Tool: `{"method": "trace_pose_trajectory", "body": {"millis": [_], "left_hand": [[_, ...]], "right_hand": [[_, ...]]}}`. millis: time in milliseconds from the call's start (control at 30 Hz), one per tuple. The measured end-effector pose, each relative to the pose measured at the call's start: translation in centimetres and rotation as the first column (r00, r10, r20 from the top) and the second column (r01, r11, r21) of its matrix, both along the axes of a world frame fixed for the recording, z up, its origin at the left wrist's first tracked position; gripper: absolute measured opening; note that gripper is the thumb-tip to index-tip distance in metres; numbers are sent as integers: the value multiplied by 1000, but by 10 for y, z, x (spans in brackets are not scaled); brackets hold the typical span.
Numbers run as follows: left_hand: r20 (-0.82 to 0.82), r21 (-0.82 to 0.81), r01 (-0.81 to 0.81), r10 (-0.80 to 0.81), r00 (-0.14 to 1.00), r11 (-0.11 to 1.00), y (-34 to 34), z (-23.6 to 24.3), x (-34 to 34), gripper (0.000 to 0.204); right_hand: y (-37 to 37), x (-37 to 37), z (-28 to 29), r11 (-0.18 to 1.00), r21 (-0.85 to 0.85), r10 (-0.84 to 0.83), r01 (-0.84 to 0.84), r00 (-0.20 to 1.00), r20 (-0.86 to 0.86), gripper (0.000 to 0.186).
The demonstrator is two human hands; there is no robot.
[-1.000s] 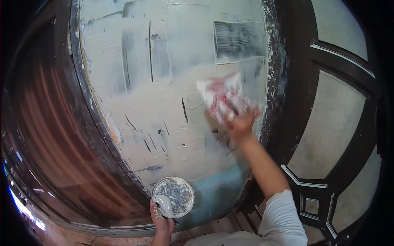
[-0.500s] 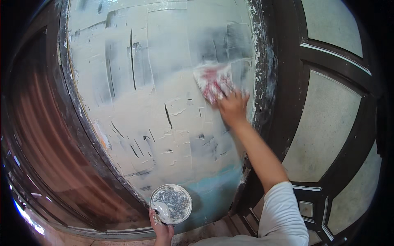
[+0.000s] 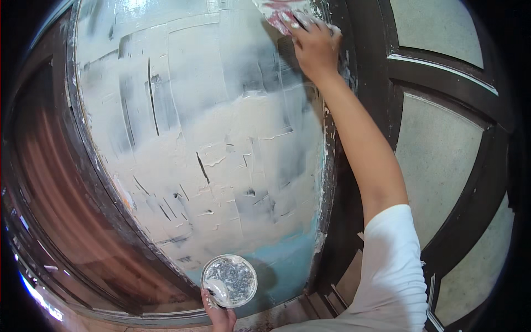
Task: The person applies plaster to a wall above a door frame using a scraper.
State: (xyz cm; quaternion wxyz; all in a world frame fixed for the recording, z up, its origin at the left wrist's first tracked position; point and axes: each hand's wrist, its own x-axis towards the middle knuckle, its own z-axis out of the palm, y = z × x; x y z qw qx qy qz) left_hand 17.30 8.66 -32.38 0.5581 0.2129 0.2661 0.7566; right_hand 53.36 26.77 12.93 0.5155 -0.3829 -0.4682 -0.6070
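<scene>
My right hand is raised to the upper right of the wall and grips a flat putty spreader. The spreader is reddish, smeared with white, and lies against the wall; the top of it is cut off by the picture's edge. White paste coats my right fingers. Low in front of me, my left hand holds a round, shallow tub by its left side. A lump of white putty sits inside near my thumb. The wall panel carries patchy whitish putty with ridges and dark gaps.
A dark wooden frame with a reddish-brown curtained pane stands on the left. To the right is a dark panelled door with pale insets. Paint-spattered trim edges the wall. Bare bluish paint shows low on the wall.
My right hand has swept the spreader upward along the wall's right side, leaving fresh streaks. The view has shifted slightly. My left hand still holds the tub low down.
</scene>
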Motion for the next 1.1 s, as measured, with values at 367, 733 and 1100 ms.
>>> {"method": "trace_pose_trajectory", "body": {"millis": [367, 733, 1100], "left_hand": [[-19, -32, -5, 4, 1000, 999, -6, -12, 22, 47], [40, -41, -23, 25, 999, 999, -10, 8, 23, 35], [42, 84, -32, 29, 999, 996, -10, 21, -68, 38]], "right_hand": [[9, -10, -205, 948, -308, 58, -86, 994, -98, 29], [-36, -40, -217, 952, -205, 231, -229, 973, -15, 26], [-17, -203, 24, 969, 92, 208, -229, 959, 193, 40]]}}
